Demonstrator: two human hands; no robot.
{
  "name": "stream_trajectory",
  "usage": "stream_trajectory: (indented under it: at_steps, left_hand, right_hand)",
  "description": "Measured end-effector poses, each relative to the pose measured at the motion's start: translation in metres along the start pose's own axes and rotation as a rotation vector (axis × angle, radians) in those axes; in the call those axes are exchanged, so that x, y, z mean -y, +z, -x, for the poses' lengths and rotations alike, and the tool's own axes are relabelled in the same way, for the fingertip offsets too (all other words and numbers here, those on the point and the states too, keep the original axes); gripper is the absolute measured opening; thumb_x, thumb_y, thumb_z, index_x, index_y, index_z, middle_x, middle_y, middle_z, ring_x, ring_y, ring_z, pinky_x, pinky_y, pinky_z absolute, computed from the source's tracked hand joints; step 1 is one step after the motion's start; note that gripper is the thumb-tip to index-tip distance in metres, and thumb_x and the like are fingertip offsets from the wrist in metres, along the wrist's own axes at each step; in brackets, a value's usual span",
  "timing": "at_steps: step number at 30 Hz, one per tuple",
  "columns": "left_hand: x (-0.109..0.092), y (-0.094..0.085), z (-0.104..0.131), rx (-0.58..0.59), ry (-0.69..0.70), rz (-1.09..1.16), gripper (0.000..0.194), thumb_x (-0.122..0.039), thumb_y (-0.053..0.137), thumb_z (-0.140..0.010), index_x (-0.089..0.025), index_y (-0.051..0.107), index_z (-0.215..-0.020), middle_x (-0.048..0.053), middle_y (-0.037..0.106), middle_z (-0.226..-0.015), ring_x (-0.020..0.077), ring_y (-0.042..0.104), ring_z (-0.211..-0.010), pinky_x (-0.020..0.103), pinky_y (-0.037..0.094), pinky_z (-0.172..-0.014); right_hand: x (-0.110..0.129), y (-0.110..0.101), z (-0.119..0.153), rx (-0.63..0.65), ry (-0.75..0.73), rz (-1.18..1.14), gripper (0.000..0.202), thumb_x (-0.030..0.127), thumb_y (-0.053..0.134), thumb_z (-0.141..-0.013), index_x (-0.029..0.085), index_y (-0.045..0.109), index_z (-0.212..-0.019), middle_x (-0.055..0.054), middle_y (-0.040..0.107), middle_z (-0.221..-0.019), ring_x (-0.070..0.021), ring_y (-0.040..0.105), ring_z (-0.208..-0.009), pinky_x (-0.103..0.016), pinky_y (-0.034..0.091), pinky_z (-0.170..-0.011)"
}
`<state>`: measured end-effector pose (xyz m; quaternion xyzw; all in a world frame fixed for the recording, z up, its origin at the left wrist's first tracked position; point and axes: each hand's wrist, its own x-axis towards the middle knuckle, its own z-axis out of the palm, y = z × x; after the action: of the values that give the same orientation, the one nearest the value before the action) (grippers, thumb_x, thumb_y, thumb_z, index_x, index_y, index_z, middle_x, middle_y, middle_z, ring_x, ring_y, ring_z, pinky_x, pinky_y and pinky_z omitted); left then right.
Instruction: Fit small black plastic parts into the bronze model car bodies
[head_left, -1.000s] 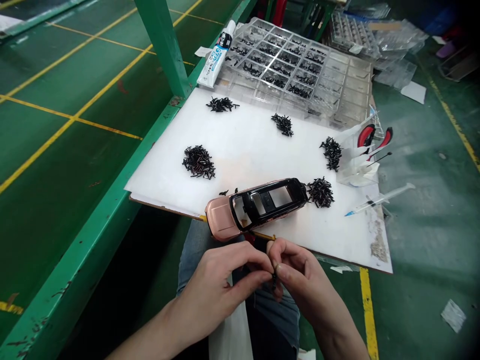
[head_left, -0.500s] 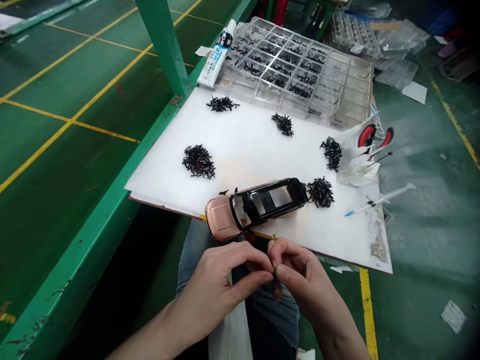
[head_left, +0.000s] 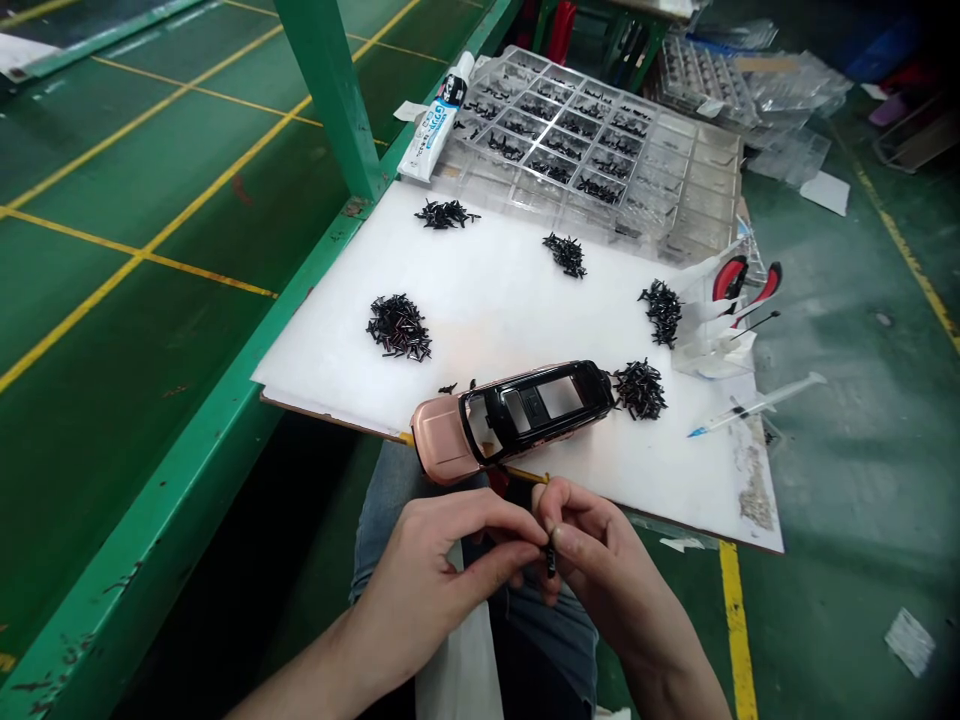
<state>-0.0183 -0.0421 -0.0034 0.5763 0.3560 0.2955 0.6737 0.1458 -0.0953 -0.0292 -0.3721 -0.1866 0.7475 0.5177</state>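
Between my two hands, just off the board's near edge, is a small black part (head_left: 551,562), mostly covered by fingertips. My left hand (head_left: 457,560) pinches at it with thumb and forefinger. My right hand (head_left: 592,535) grips it from the other side, its fingers curled. Beyond them a model car body (head_left: 517,418), copper-coloured with a black roof, lies across the near edge of the white board (head_left: 495,270). Behind the car's tail is a pile of small black parts (head_left: 640,390); a larger pile (head_left: 400,327) lies to the left.
At the back are a divided clear plastic tray (head_left: 577,125) of black parts and a glue tube (head_left: 435,125). A syringe (head_left: 757,405) and red-handled pliers (head_left: 731,278) sit at the right. A green metal post (head_left: 330,90) rises at the left.
The black part shows more plainly below my fingertips now. My hands keep nearly the same place and pinch; the whole view has shifted slightly.
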Motion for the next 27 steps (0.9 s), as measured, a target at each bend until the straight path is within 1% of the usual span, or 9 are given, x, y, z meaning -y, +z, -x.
stream_trajectory:
  at_steps: [6,9,11,14,17,19,22,25,27]
  left_hand:
    - [0.001,0.0,0.001,-0.008,0.066,-0.04,0.012,-0.012,0.068,-0.09,-0.02,0.076,-0.086,-0.002,0.071,-0.075,0.0085,0.063,-0.06,0.014,0.051,-0.062]
    - [0.002,-0.001,0.001,-0.016,0.105,-0.073,0.012,-0.011,0.068,-0.089,-0.02,0.077,-0.087,-0.002,0.072,-0.075,0.0085,0.063,-0.06,0.014,0.052,-0.065]
    - [0.003,-0.001,0.001,-0.024,0.138,-0.106,0.013,-0.01,0.069,-0.089,-0.02,0.078,-0.089,-0.001,0.073,-0.074,0.0092,0.064,-0.06,0.016,0.054,-0.068]
    - [0.005,-0.001,0.001,-0.036,0.197,-0.133,0.014,-0.015,0.068,-0.092,-0.022,0.08,-0.095,0.001,0.075,-0.076,0.0116,0.066,-0.062,0.019,0.057,-0.069]
    - [0.007,0.0,0.004,-0.052,0.238,-0.143,0.017,-0.02,0.065,-0.094,-0.025,0.079,-0.102,0.003,0.076,-0.082,0.0135,0.068,-0.066,0.021,0.058,-0.071]
    - [0.009,0.001,0.006,-0.057,0.247,-0.16,0.02,-0.018,0.065,-0.094,-0.027,0.078,-0.107,0.003,0.077,-0.087,0.0131,0.069,-0.068,0.02,0.058,-0.072]
    - [0.011,0.0,0.009,-0.051,0.241,-0.167,0.029,-0.012,0.066,-0.093,-0.03,0.076,-0.112,0.001,0.077,-0.092,0.0121,0.07,-0.074,0.018,0.056,-0.074]
    - [0.013,0.0,0.01,-0.051,0.246,-0.15,0.03,-0.015,0.068,-0.092,-0.032,0.074,-0.117,-0.001,0.076,-0.096,0.0125,0.071,-0.082,0.017,0.055,-0.077]
    - [0.013,0.002,0.011,-0.067,0.242,-0.157,0.03,-0.019,0.072,-0.09,-0.032,0.073,-0.117,-0.002,0.076,-0.095,0.0118,0.07,-0.081,0.016,0.054,-0.077]
  right_hand:
    - [-0.005,-0.003,0.002,-0.004,-0.011,-0.007,0.021,0.033,0.078,-0.084,0.017,0.064,-0.083,0.001,0.058,-0.073,-0.0096,0.062,-0.059,-0.015,0.05,-0.05]
    - [-0.004,-0.003,0.001,-0.003,-0.009,-0.016,0.02,0.033,0.078,-0.084,0.017,0.065,-0.083,0.001,0.058,-0.073,-0.0096,0.062,-0.061,-0.014,0.051,-0.051]
    - [-0.003,-0.002,0.001,-0.006,-0.013,-0.023,0.02,0.032,0.079,-0.084,0.017,0.065,-0.083,0.001,0.058,-0.072,-0.0084,0.06,-0.059,-0.013,0.051,-0.05]
    - [-0.001,0.001,-0.001,-0.013,-0.018,-0.014,0.023,0.033,0.08,-0.082,0.017,0.064,-0.08,0.002,0.056,-0.07,-0.0072,0.056,-0.055,-0.014,0.05,-0.048]
    - [0.002,0.003,-0.001,-0.033,-0.01,0.009,0.027,0.035,0.081,-0.08,0.017,0.061,-0.077,0.003,0.054,-0.067,-0.0077,0.054,-0.053,-0.015,0.05,-0.048]
    - [0.003,0.004,-0.001,-0.045,-0.005,0.01,0.029,0.036,0.081,-0.08,0.017,0.06,-0.077,0.003,0.053,-0.067,-0.0079,0.054,-0.053,-0.016,0.05,-0.049]
    - [0.002,0.004,0.0,-0.061,-0.007,0.001,0.029,0.037,0.081,-0.079,0.017,0.06,-0.077,0.002,0.054,-0.069,-0.0076,0.054,-0.053,-0.016,0.05,-0.049]
    - [0.001,0.004,-0.001,-0.065,-0.014,-0.009,0.028,0.036,0.082,-0.079,0.017,0.061,-0.078,0.002,0.056,-0.07,-0.0074,0.055,-0.053,-0.015,0.049,-0.049]
    - [0.002,0.006,-0.001,-0.064,-0.023,-0.016,0.027,0.035,0.082,-0.079,0.018,0.062,-0.079,0.002,0.057,-0.071,-0.0071,0.056,-0.055,-0.014,0.049,-0.051]
